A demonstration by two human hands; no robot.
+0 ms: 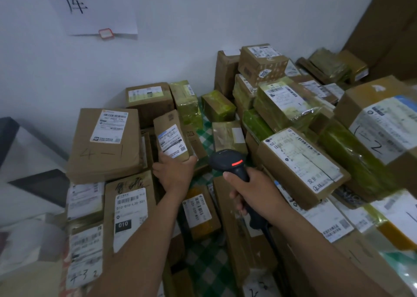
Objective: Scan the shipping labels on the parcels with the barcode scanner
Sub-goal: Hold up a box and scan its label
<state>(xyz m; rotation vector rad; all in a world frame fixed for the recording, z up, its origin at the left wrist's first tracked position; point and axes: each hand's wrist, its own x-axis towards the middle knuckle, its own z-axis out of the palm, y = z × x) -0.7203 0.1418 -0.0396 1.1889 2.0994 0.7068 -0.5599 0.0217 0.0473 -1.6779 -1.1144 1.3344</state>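
Left hand (pixel 173 174) grips a small cardboard parcel (pixel 172 136) by its foot, over the middle of the checked cloth (pixel 204 136); right hand (pixel 255 195) is wrapped round the barcode scanner (pixel 228 161) just beside. Best aim its nose squarely at the label (pixel 169 139) — steady. One scanner, one held parcel — dozens more heaped, past exact counting.
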